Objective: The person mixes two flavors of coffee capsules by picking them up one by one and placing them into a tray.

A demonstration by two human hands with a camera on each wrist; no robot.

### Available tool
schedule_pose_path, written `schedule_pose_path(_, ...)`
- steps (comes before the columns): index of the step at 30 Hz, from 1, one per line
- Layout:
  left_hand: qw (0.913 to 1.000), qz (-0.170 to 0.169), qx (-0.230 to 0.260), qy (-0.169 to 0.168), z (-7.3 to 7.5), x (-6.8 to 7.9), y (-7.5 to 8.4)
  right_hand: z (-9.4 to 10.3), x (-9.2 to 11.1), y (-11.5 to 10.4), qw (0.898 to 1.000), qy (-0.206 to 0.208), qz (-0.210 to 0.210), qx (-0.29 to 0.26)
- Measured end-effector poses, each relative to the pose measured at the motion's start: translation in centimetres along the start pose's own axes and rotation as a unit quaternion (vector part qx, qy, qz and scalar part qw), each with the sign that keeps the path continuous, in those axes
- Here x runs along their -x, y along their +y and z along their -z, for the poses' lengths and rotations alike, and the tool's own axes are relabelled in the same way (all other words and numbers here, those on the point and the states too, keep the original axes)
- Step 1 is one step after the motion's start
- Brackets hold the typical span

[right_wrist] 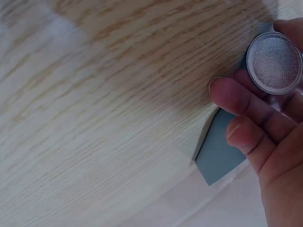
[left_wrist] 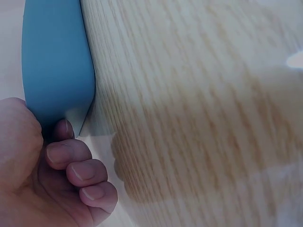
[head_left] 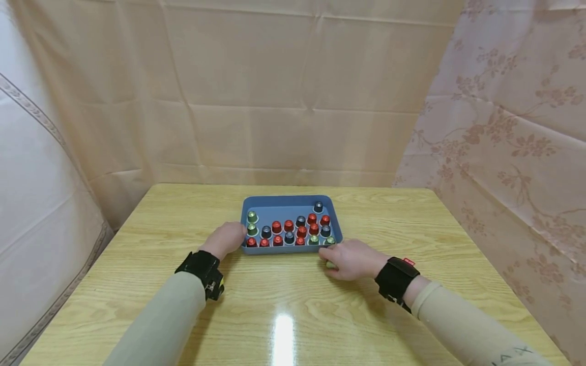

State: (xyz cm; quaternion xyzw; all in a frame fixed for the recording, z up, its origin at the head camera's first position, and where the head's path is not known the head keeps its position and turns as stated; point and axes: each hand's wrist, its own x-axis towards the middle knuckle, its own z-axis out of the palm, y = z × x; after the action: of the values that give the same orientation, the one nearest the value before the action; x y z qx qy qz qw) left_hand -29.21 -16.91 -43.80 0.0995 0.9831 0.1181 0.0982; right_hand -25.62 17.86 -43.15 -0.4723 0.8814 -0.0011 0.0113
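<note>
A shallow blue tray stands on the table, with several red, green and dark coffee capsules inside, most of them upright toward its near side. My left hand grips the tray's left side, thumb along the wall; in the left wrist view its curled fingers lie by the tray's lower corner. Just outside the near right corner, my right hand holds a green coffee capsule. The capsule's silver foil lid faces the right wrist camera, and the fingers curl beside it.
The wooden table reaches past the tray on all sides. A beige curtain hangs behind its far edge. Flowered cloth hangs at the right and white cloth at the left.
</note>
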Motion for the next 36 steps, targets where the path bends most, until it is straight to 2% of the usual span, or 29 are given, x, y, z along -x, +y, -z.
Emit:
schedule_pose_path(6,0.9999,0.011,0.012,-0.001,-0.1,0.0,-0.1,0.3,0.1,-0.2,1.0,-0.002,0.013,-0.009)
schedule_pose_path(15,0.9993,0.026,0.027,-0.004,-0.1,0.1,-0.1,1.9,-0.4,-0.4,0.994,0.052,0.035,-0.087)
schedule_pose_path(19,0.999,0.029,0.034,-0.007,-0.2,0.0,-0.1,2.1,-0.8,-0.1,0.991,0.071,0.032,-0.111)
schedule_pose_path(24,0.999,0.028,0.036,-0.003,-0.2,0.1,0.0,2.4,-1.1,0.2,0.988,0.077,0.008,-0.135)
schedule_pose_path(29,0.9989,0.028,0.037,-0.001,-0.2,0.0,0.0,2.9,-1.3,0.4,0.988,0.072,-0.012,-0.137)
schedule_pose_path(36,0.9989,0.024,0.04,0.001,-0.2,0.0,-0.1,3.5,-2.3,0.8,0.985,0.095,-0.01,-0.145)
